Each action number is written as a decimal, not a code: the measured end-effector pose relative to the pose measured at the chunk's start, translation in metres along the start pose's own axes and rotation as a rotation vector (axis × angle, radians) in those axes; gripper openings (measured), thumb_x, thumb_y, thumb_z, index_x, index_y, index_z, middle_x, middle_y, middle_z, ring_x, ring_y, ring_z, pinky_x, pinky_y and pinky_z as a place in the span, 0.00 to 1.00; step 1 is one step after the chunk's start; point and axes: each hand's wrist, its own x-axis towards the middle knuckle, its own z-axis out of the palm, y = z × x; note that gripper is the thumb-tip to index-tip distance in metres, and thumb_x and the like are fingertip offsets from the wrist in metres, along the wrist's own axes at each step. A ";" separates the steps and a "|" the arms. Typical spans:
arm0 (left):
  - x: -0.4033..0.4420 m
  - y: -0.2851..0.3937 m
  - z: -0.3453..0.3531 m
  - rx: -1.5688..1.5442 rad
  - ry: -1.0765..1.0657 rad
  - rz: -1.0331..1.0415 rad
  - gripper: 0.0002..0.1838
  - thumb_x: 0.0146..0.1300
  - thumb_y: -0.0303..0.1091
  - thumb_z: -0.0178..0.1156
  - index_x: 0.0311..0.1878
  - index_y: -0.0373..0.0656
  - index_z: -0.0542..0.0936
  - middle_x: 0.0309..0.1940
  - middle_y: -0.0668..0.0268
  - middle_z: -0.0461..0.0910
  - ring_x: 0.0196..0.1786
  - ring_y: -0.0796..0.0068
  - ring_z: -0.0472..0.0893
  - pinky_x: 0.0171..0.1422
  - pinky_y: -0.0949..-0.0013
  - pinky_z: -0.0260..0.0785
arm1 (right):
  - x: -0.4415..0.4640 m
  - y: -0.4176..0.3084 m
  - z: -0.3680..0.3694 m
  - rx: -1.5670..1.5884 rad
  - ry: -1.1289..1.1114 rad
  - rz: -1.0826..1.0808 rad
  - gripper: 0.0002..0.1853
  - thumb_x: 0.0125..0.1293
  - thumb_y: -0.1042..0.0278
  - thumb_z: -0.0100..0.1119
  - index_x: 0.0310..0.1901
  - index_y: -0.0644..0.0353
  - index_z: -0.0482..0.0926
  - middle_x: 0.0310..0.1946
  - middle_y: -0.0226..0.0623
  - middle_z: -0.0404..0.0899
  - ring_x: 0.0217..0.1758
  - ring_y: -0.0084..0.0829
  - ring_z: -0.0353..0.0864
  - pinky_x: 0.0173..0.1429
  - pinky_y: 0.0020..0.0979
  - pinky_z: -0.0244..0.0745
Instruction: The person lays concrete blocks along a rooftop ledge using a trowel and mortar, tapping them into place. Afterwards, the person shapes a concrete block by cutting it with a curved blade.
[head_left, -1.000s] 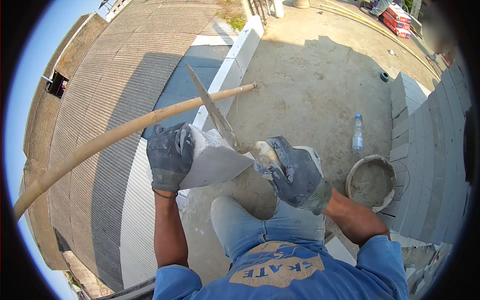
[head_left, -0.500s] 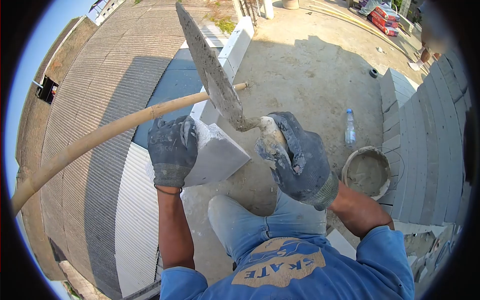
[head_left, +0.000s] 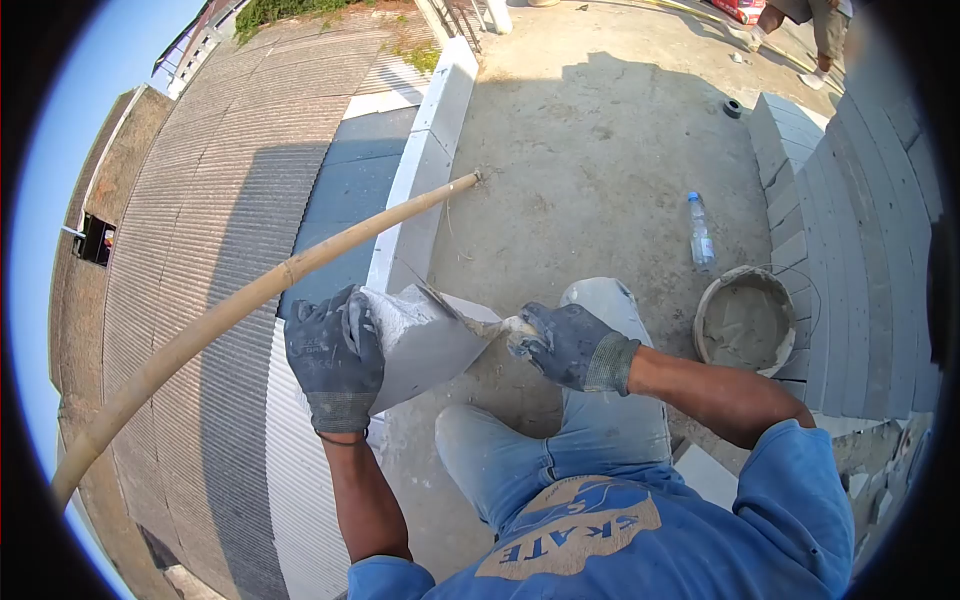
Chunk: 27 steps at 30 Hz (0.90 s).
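My left hand [head_left: 335, 350], in a dark grey work glove, grips the left end of a pale block [head_left: 430, 350] with a rough, broken upper face. My right hand [head_left: 570, 345], gloved too, is wrapped round the mortar-crusted handle of a trowel [head_left: 450, 308]. The trowel's blade is edge-on at the block's upper side, pointing up and left. Part of the blade is hard to make out against the block.
A bamboo pole [head_left: 290, 270] slants past my left hand, beside a low white block wall [head_left: 425, 150]. To the right are a bucket of mortar [head_left: 745, 322], a plastic bottle [head_left: 700, 232] and stacked blocks [head_left: 840, 260]. Another person's legs [head_left: 825, 45] show at the upper right.
The trowel rose above the block, then came down onto its upper side with my right hand. My left hand still holds the block. The other person's legs have come further into view.
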 end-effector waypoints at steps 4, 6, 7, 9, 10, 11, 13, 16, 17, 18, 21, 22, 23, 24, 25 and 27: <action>-0.011 0.005 0.002 -0.014 0.009 0.008 0.13 0.62 0.31 0.54 0.43 0.35 0.83 0.36 0.54 0.83 0.40 0.53 0.78 0.52 0.54 0.67 | -0.009 -0.035 -0.045 0.275 0.239 -0.247 0.17 0.68 0.63 0.54 0.50 0.68 0.70 0.31 0.57 0.81 0.34 0.55 0.83 0.41 0.48 0.77; -0.008 0.008 0.002 -0.019 0.047 0.034 0.13 0.61 0.31 0.54 0.44 0.35 0.83 0.36 0.54 0.83 0.40 0.53 0.78 0.51 0.55 0.67 | -0.010 -0.030 -0.036 0.264 0.184 -0.199 0.17 0.66 0.65 0.56 0.52 0.66 0.71 0.31 0.54 0.81 0.34 0.54 0.83 0.40 0.45 0.77; -0.008 0.011 0.000 -0.027 -0.002 -0.010 0.13 0.61 0.31 0.54 0.44 0.35 0.83 0.35 0.54 0.83 0.39 0.53 0.78 0.50 0.55 0.67 | -0.011 -0.026 -0.028 0.244 0.133 -0.156 0.17 0.65 0.67 0.58 0.53 0.63 0.71 0.32 0.52 0.80 0.35 0.52 0.83 0.39 0.41 0.76; -0.007 0.014 -0.003 -0.036 -0.041 -0.046 0.14 0.61 0.31 0.54 0.45 0.35 0.83 0.35 0.55 0.83 0.39 0.53 0.77 0.49 0.56 0.67 | -0.008 -0.006 -0.007 0.162 0.056 -0.066 0.16 0.65 0.68 0.57 0.53 0.63 0.72 0.32 0.51 0.80 0.34 0.50 0.83 0.39 0.40 0.77; -0.006 0.013 -0.001 -0.024 -0.017 -0.034 0.14 0.61 0.31 0.54 0.45 0.35 0.83 0.35 0.55 0.83 0.38 0.53 0.77 0.48 0.56 0.66 | -0.005 -0.003 -0.014 0.135 0.082 -0.092 0.17 0.64 0.68 0.57 0.53 0.63 0.72 0.32 0.52 0.81 0.35 0.50 0.83 0.39 0.40 0.77; -0.009 0.012 0.000 -0.009 -0.010 -0.032 0.14 0.62 0.32 0.54 0.44 0.35 0.83 0.35 0.55 0.83 0.37 0.53 0.77 0.47 0.56 0.66 | -0.004 -0.003 -0.017 0.118 0.091 -0.112 0.17 0.64 0.68 0.57 0.53 0.63 0.72 0.33 0.52 0.81 0.36 0.50 0.84 0.39 0.40 0.76; -0.008 0.013 0.000 -0.021 -0.020 -0.038 0.14 0.61 0.32 0.54 0.44 0.35 0.83 0.35 0.55 0.83 0.36 0.54 0.76 0.47 0.56 0.66 | -0.010 -0.018 -0.039 0.132 0.204 -0.248 0.17 0.66 0.65 0.55 0.52 0.64 0.71 0.33 0.55 0.81 0.37 0.54 0.83 0.41 0.44 0.77; -0.008 0.016 -0.004 -0.041 -0.037 -0.032 0.13 0.61 0.32 0.54 0.43 0.35 0.83 0.36 0.56 0.83 0.36 0.55 0.76 0.47 0.56 0.66 | -0.014 -0.023 -0.033 0.153 0.152 -0.232 0.17 0.69 0.62 0.54 0.52 0.65 0.70 0.34 0.57 0.81 0.39 0.55 0.83 0.42 0.46 0.78; -0.008 0.018 -0.004 -0.049 -0.041 -0.032 0.13 0.60 0.31 0.54 0.42 0.35 0.83 0.36 0.56 0.83 0.36 0.55 0.76 0.47 0.56 0.66 | -0.016 -0.020 -0.024 0.153 -0.026 -0.084 0.17 0.68 0.63 0.55 0.53 0.65 0.70 0.34 0.57 0.81 0.39 0.53 0.84 0.40 0.43 0.78; -0.010 0.018 -0.006 -0.054 -0.037 -0.028 0.13 0.60 0.31 0.54 0.42 0.35 0.83 0.36 0.56 0.83 0.36 0.55 0.76 0.47 0.56 0.66 | -0.016 -0.006 -0.007 0.182 0.043 -0.101 0.19 0.67 0.66 0.56 0.55 0.65 0.69 0.35 0.56 0.81 0.40 0.51 0.84 0.40 0.41 0.79; -0.016 0.017 -0.004 -0.035 -0.033 -0.020 0.12 0.58 0.30 0.55 0.42 0.36 0.83 0.36 0.56 0.83 0.37 0.55 0.76 0.47 0.56 0.66 | -0.014 -0.019 -0.036 0.032 0.096 -0.226 0.22 0.66 0.68 0.56 0.59 0.65 0.67 0.37 0.56 0.81 0.41 0.51 0.84 0.43 0.43 0.79; -0.016 0.018 -0.004 -0.034 -0.042 -0.035 0.12 0.58 0.30 0.56 0.42 0.36 0.83 0.37 0.56 0.83 0.37 0.56 0.76 0.47 0.56 0.66 | -0.019 -0.027 -0.042 0.038 0.087 -0.222 0.22 0.66 0.68 0.56 0.59 0.65 0.67 0.37 0.56 0.81 0.41 0.51 0.84 0.43 0.43 0.79; -0.014 0.018 -0.003 -0.030 -0.043 -0.049 0.11 0.58 0.29 0.56 0.42 0.36 0.82 0.38 0.56 0.83 0.37 0.56 0.76 0.47 0.56 0.66 | -0.023 -0.036 -0.051 0.147 0.180 -0.254 0.22 0.66 0.67 0.56 0.59 0.65 0.67 0.37 0.56 0.81 0.41 0.52 0.84 0.43 0.43 0.79; -0.016 0.018 -0.004 -0.028 -0.045 -0.051 0.11 0.58 0.29 0.56 0.42 0.36 0.82 0.38 0.56 0.83 0.37 0.56 0.76 0.47 0.56 0.66 | -0.025 -0.041 -0.055 0.256 0.274 -0.285 0.22 0.67 0.67 0.56 0.59 0.65 0.67 0.38 0.56 0.81 0.40 0.52 0.83 0.43 0.44 0.78; -0.017 0.019 -0.004 -0.025 -0.040 -0.044 0.12 0.58 0.29 0.57 0.42 0.36 0.82 0.38 0.56 0.83 0.37 0.56 0.76 0.47 0.57 0.66 | -0.025 -0.037 -0.045 0.255 0.275 -0.287 0.22 0.67 0.67 0.56 0.59 0.65 0.67 0.38 0.56 0.81 0.40 0.52 0.83 0.43 0.44 0.78; -0.017 0.022 -0.006 -0.027 -0.025 -0.031 0.12 0.57 0.29 0.58 0.43 0.37 0.82 0.38 0.56 0.83 0.38 0.56 0.76 0.47 0.57 0.66 | -0.026 -0.020 -0.017 0.015 0.018 -0.159 0.22 0.65 0.68 0.59 0.59 0.64 0.68 0.37 0.55 0.81 0.38 0.48 0.84 0.38 0.38 0.79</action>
